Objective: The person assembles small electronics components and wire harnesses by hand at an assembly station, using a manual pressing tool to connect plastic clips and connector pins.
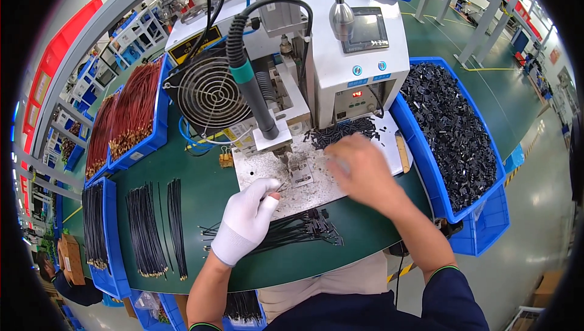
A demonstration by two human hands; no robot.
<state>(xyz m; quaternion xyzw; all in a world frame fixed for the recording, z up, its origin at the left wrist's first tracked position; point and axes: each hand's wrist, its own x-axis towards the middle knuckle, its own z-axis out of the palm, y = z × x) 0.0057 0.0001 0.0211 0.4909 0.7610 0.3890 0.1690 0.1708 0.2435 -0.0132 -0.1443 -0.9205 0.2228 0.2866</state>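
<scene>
Black cables (146, 230) are the thing here, and I'd call it partway done. Going left to right: well left of the gloved fingers, loose bunches lie on the green bench (201, 194), with more in a blue tray (112, 227). I see no plastic housings on those, so I'd guess they're the "left to do" lot. Just below the gloved fingers, a bunch with black housings (317, 218) looks further along. Left hand (246, 218) has thumb and forefinger pinched together over the metal plate (255, 173), seemingly on a thin dark piece (280, 187), maybe a cable end, too small to swear to. Right hand (362, 170) is a blur, fingers partly curled, can't tell if it's got anything; little black pieces (344, 133) are heaped just beyond those fingers, and a loaded blue bin (431, 163) sits farther right.

Direction-wise, the left bunches run roughly away from the person, gold tips bodyward. The bunch below the gloved fingers lies more side to side, housings at its right end. Pinched bit's axis? Too tiny to call.
</scene>
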